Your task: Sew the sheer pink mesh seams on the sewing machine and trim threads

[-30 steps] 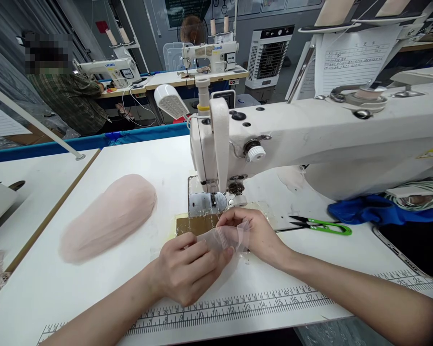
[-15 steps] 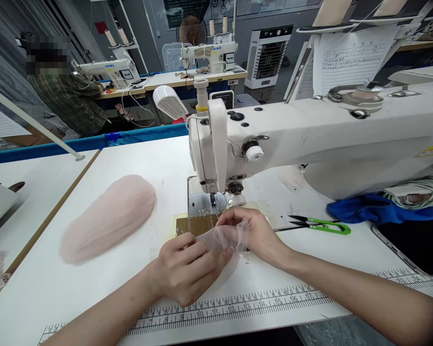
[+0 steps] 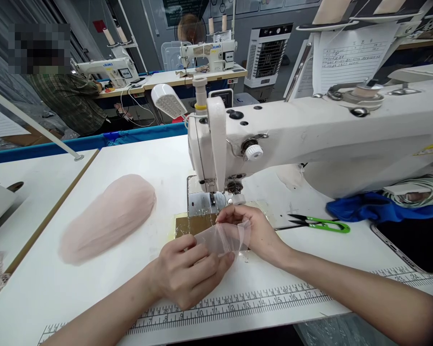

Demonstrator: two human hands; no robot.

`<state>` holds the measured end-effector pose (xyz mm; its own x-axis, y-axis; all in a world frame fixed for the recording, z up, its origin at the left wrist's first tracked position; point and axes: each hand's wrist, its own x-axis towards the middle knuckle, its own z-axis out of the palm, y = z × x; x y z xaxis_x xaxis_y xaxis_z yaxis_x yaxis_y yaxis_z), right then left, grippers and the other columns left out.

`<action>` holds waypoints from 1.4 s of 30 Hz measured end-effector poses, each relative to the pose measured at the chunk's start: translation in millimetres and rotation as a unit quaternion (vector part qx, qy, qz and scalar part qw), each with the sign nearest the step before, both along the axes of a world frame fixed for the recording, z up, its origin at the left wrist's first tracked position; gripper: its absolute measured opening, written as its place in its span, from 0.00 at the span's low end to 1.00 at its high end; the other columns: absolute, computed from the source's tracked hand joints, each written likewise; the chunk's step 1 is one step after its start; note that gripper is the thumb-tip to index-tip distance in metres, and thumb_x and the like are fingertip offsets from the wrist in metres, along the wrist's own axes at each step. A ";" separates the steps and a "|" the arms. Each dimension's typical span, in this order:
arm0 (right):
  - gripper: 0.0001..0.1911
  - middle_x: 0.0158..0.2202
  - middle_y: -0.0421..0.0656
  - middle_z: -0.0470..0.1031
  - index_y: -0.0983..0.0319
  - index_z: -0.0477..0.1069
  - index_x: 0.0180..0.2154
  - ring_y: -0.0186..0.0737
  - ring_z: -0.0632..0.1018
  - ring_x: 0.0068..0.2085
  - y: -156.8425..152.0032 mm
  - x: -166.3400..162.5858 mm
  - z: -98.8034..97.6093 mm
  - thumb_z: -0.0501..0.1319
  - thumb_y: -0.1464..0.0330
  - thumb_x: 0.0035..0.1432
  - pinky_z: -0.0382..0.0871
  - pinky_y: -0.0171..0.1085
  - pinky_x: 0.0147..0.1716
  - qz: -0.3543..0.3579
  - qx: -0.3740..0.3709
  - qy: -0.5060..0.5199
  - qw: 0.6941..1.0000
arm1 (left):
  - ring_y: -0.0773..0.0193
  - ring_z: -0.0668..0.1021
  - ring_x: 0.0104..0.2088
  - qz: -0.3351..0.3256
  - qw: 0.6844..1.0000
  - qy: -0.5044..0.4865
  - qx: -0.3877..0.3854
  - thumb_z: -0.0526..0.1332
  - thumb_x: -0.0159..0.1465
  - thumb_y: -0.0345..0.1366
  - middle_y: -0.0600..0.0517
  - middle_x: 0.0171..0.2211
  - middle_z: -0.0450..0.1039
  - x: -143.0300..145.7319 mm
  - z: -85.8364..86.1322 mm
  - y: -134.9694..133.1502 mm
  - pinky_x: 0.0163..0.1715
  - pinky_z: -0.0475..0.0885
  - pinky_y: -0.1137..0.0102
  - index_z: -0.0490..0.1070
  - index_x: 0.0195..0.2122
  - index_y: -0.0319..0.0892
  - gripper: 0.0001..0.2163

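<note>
Between my two hands is a piece of sheer, pale fabric [image 3: 216,240], thin enough to see through and gathered into small folds. My left hand [image 3: 191,271] is closed on its left and lower edge, the thumb pointing right. My right hand [image 3: 254,233] pinches the upper part, with the fingertips close to the front of the needle plate [image 3: 198,204]. Just behind my hands stands a white sewing machine [image 3: 216,139], its presser foot and needle above the plate. The fabric is held in front of the foot, apart from it.
A pile of pale pink sheer fabric [image 3: 111,216] lies on the left of the table [image 3: 166,158]. Green-handled thread snips [image 3: 324,225], a blue cloth [image 3: 361,207] and a phone [image 3: 414,245] are on the right. A ruler strip [image 3: 238,307] runs along the front edge. A person [image 3: 68,96] sits at another machine behind.
The sheer fabric is spread slightly wider between my hands, and its folds have shifted a little. Both hands keep their hold in nearly the same place.
</note>
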<state>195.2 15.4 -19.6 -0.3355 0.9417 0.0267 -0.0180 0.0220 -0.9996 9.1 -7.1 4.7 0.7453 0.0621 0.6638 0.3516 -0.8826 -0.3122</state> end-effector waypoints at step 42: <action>0.07 0.33 0.41 0.75 0.60 0.73 0.33 0.38 0.77 0.36 -1.3 1.3 2.3 0.67 0.65 0.52 0.72 0.39 0.38 -0.018 0.009 0.055 0.998 | 0.73 0.65 0.17 -0.035 0.999 -0.004 -0.039 0.67 0.55 0.23 0.57 0.19 0.67 3.3 -5.1 -3.7 0.15 0.56 0.69 0.73 0.24 0.37 0.06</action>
